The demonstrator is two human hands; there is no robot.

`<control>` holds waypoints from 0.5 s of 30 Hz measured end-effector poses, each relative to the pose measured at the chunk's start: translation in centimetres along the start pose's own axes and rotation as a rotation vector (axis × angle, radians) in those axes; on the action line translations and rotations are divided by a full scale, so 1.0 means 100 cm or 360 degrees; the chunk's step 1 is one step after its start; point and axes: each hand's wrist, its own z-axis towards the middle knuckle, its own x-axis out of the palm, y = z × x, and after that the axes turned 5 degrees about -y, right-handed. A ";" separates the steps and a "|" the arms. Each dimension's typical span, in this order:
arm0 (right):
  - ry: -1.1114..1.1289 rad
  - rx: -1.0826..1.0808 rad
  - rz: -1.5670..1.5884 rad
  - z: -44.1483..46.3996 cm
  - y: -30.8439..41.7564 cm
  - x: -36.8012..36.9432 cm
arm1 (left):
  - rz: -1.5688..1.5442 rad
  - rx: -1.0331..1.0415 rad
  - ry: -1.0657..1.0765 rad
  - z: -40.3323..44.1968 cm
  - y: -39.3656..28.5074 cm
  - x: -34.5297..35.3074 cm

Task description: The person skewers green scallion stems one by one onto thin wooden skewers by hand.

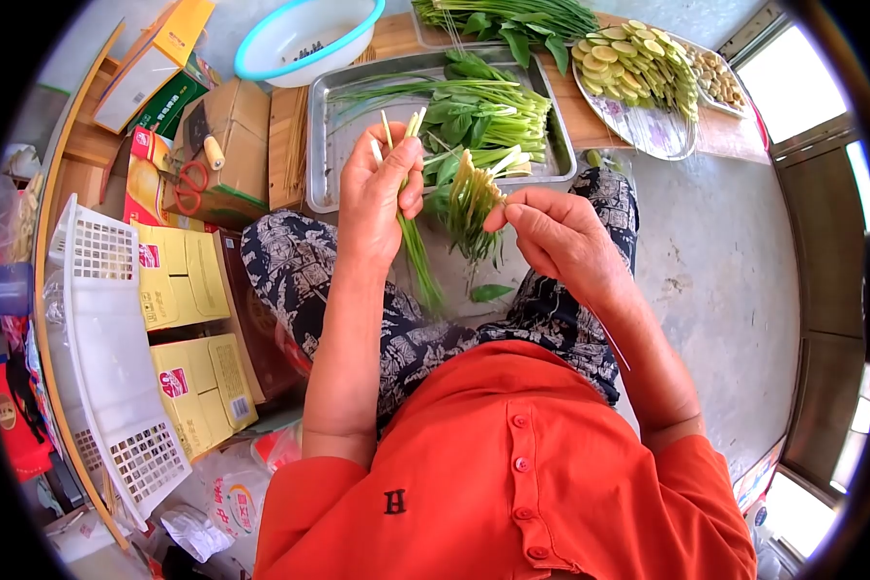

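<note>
My left hand (381, 186) is closed around several thin green stalks like garlic chives (417, 259), their pale cut ends up and green blades hanging down. At its right hangs a bunch of leafy green stems (475, 203), packed side by side with cut ends at the top. My right hand (551, 232) pinches at this bunch's right edge, fingertips on what looks like a thin skewer. A skewer's thin length (611, 340) shows past my right wrist. Behind both hands, a metal tray (321, 145) holds more long stalks and leafy greens (474, 111).
A wooden table (396, 37) bears the tray, a blue-rimmed basin (251, 60), a plate (662, 143) of skewered round slices (628, 63) and another tray. Cartons (179, 275), red-handled scissors (192, 186), a knife (213, 152) and a white basket (97, 348) stand left. A loose leaf (491, 292) lies below.
</note>
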 end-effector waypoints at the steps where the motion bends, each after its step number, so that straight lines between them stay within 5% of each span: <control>1: -0.0001 -0.0005 -0.0016 0.000 0.000 0.000 | 0.0000 -0.0016 0.0014 0.000 0.000 -0.001; 15: 0.0010 0.0026 -0.0003 -0.002 0.004 0.003 | -0.0144 -0.0047 -0.0049 0.000 0.004 0.001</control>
